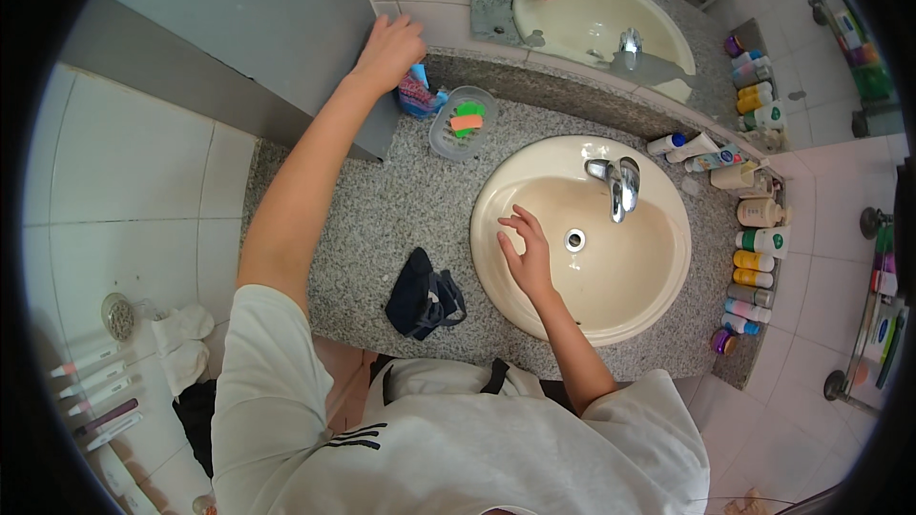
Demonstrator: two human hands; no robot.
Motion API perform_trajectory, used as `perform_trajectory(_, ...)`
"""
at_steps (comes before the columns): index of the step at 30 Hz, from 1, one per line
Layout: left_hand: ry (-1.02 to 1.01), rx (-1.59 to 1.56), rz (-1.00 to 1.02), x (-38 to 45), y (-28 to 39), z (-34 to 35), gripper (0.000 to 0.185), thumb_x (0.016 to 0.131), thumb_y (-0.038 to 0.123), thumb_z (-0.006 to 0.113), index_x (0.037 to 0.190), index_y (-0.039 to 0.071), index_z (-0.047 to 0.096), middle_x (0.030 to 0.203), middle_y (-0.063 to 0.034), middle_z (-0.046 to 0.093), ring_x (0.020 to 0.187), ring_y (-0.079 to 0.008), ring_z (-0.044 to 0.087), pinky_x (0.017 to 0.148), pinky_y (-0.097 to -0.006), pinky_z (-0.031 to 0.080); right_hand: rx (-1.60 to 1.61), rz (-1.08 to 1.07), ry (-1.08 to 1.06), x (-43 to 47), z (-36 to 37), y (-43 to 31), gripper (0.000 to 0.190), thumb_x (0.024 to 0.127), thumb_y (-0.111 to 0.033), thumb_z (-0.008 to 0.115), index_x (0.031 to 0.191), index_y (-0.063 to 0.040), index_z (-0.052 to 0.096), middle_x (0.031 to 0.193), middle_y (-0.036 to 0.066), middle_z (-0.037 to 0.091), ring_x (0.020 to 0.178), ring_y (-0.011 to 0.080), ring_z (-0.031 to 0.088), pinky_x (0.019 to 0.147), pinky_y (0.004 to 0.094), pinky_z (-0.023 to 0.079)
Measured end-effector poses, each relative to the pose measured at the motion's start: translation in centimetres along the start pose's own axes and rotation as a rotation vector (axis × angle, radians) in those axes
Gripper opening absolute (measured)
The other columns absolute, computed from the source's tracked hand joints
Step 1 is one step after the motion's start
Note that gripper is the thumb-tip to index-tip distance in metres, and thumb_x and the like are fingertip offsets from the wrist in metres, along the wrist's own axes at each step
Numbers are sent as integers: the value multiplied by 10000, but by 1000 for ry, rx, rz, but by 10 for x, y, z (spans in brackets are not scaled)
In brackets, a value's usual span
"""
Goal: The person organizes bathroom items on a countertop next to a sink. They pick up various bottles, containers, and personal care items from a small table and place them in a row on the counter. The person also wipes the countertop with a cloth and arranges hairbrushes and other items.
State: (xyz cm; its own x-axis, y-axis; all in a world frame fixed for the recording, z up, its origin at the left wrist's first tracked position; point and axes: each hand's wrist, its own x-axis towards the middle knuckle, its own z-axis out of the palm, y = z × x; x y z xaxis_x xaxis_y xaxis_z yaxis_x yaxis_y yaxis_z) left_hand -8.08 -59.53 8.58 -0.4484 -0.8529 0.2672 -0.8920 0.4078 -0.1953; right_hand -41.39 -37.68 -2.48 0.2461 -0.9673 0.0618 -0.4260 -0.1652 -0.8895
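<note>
My left hand [392, 50] reaches to the back left corner, by the edge of a grey panel, just above a blue and pink plastic packet [418, 94]. Whether its fingers touch or hold anything there is hard to see. Over the left part of the cream washbasin [494, 286], my right hand [528, 250] hovers with fingers apart and nothing in it. A clear plastic soap dish [438, 139] beside the packet holds green and orange pieces [466, 122]. Dark blue fabric with straps [422, 300] lies crumpled on the granite counter, left of the basin.
A chrome faucet [624, 186] rises from the basin's back rim. Bottles and tubes [753, 260] line the counter's right edge. The mirror [494, 7] stands along the back wall. A large grey panel [236, 21] juts in at left; white socks [182, 343] hang lower left.
</note>
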Motion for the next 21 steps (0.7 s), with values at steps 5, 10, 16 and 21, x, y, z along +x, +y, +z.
perform_trajectory(5, -36, 76, 3, 1, 3, -2, 90, 742, 58, 641, 660, 96, 644, 901, -72, 564, 1003, -263, 532, 886, -422, 395, -18, -23, 10, 13, -4, 14, 247, 899, -89, 688, 1145, -71, 686, 1341, 145, 581, 1168, 295, 609, 917, 370, 516)
perform_trajectory(10, 47, -44, -82, 0, -2, 15, 87, 839, 138, 651, 815, 67, 695, 969, -110, 610, 994, -300, 611, 837, -423, 490, 256, 165, 40, 25, 15, 36, 441, 924, -130, 679, 1332, -41, 538, 1300, 171, 599, 1073, 251, 656, 870, 365, 544)
perform_trajectory(16, -224, -134, -394, -14, 10, 17, 219, 874, 265, 677, 898, 48, 692, 946, -164, 685, 855, -390, 672, 721, -499, 541, 294, 231, 2, 84, 54, 37, 652, 921, -184, 687, 1453, 30, 378, 1333, 245, 566, 1025, 256, 676, 824, 358, 557)
perform_trajectory(21, -266, -102, -556, -4, 14, 26, 160, 863, 192, 673, 914, 43, 694, 943, -205, 704, 883, -400, 689, 747, -500, 558, 177, 135, 67, 142, 110, 83, 797, 938, -174, 669, 1559, -38, 187, 1372, 231, 532, 843, 215, 699, 620, 296, 559)
